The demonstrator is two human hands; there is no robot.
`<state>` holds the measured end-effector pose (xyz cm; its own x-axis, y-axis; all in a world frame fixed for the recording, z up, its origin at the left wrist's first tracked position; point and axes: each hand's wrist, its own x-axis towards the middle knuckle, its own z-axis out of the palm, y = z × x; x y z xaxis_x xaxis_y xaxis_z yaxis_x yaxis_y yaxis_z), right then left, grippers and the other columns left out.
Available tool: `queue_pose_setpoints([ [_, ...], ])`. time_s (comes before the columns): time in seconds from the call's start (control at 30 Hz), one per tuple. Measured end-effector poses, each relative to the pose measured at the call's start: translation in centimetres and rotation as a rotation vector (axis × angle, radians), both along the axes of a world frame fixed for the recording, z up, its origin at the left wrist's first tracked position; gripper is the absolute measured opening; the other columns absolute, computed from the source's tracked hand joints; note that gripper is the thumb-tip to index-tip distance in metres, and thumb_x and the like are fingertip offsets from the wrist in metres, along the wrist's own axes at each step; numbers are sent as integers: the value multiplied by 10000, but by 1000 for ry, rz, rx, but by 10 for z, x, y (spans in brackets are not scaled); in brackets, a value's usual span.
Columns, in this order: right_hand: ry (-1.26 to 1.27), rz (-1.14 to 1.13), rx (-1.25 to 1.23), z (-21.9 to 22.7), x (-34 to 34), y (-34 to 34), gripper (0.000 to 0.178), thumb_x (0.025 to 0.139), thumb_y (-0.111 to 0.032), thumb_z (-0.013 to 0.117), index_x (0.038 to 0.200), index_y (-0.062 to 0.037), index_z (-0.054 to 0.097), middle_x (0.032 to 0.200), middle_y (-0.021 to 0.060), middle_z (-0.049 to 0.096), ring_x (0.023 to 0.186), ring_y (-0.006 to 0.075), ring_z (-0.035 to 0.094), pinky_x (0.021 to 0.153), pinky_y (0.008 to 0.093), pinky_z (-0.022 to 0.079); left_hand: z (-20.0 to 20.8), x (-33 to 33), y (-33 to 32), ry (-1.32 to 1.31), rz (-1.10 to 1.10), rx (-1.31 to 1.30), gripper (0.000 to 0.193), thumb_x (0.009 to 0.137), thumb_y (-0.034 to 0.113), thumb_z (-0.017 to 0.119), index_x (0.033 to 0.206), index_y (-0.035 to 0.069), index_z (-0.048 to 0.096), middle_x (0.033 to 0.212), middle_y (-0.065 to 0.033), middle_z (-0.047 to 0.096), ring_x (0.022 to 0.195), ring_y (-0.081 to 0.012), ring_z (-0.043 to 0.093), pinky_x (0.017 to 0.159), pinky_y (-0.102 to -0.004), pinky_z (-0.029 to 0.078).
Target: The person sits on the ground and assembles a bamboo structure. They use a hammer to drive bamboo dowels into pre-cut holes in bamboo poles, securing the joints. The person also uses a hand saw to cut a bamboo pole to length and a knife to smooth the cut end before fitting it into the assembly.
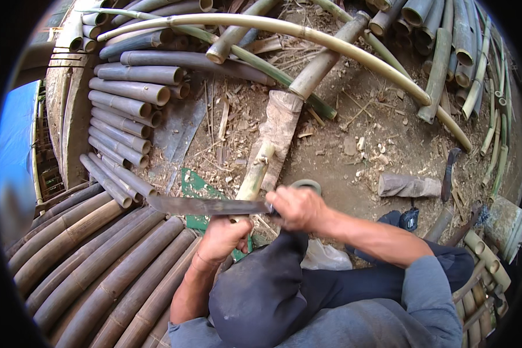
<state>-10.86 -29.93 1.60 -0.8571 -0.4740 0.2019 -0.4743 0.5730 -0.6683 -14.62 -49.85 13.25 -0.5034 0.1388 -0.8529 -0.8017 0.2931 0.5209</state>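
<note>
My right hand (298, 207) is closed around the handle of a machete (209, 206). Its long dark blade points left and lies across a short pale-green bamboo piece (252, 181), just beyond my left hand. My left hand (221, 239) grips the near end of that bamboo, close to my knee. The far end of the piece rests on a worn wooden block (281, 136) on the ground. Whether the blade's edge touches the bamboo cannot be made out.
Cut bamboo tubes (133, 93) are stacked at left; long dark poles (110, 272) lie at lower left. A bent pale pole (307, 35) arches across the far side. A second curved blade (449, 174) and a short log (409, 185) lie at right, near a white bucket (501, 223).
</note>
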Motion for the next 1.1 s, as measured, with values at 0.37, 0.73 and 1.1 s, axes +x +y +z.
queue_pose_setpoints([
  [0.37, -106, -177, 48, -54, 10, 13, 226, 900, -228, 677, 967, -39, 572, 729, 126, 620, 544, 246, 636, 493, 383, 561, -5, 11, -3, -96, 98, 88, 285, 853, 65, 624, 1109, -41, 555, 667, -24, 539, 465, -102, 489, 450, -287, 487],
  [0.73, -716, -569, -250, -29, -9, 60, 315, 908, -235, 637, 1103, -3, 550, 793, 224, 657, 743, 402, 681, 661, 473, 531, 14, 46, -24, -23, 186, 167, 435, 859, 164, 572, 1241, -33, 504, 779, -56, 521, 588, -147, 486, 563, -281, 459],
  [1.1, -485, -253, 86, -25, 13, 26, 263, 939, -265, 617, 1007, -31, 518, 831, 201, 649, 715, 391, 687, 626, 471, 576, -37, 49, -3, 1, 115, 136, 388, 897, 150, 622, 1233, -26, 540, 810, -59, 619, 545, -106, 536, 509, -260, 467],
])
